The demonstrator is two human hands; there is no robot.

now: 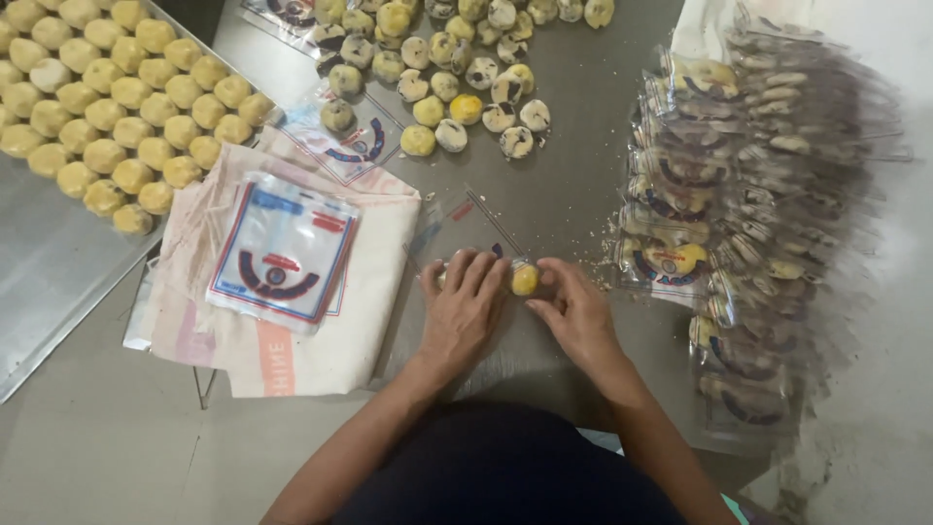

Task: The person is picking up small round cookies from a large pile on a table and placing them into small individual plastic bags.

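Right hand (573,311), one yellow pastry (525,280)

Grey metal worktable (573,209), evenly lit

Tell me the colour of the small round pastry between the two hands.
Yellow: the round pastry shows best in the head view, between the left hand and right hand.

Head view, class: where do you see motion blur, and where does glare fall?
Head view: the heap of filled clear bags at the right is smeared by motion blur; the yellow pastry between left hand and right hand stays fairly sharp; soft glare whitens the stack of empty bags; lighting even, shadows faint.
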